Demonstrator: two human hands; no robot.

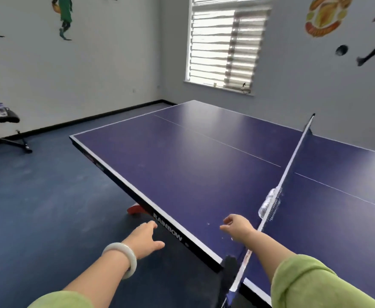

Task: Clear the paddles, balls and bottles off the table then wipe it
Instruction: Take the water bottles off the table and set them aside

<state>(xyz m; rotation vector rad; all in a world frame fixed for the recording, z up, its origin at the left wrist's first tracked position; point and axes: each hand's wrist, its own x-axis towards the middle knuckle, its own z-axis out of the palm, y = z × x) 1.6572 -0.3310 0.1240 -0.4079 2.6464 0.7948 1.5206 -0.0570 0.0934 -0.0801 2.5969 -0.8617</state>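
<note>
Though over table (204, 163), right grip (237, 226) empty.

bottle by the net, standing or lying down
Lying down: the clear bottle rests lengthwise on the table, right against the net.

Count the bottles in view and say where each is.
2. One clear bottle lies on the table against the net. A second bottle sits on the black seat by the left wall. More may lie beyond the frame's right edge.

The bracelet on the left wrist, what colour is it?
The bracelet is milky white; head view.
</note>
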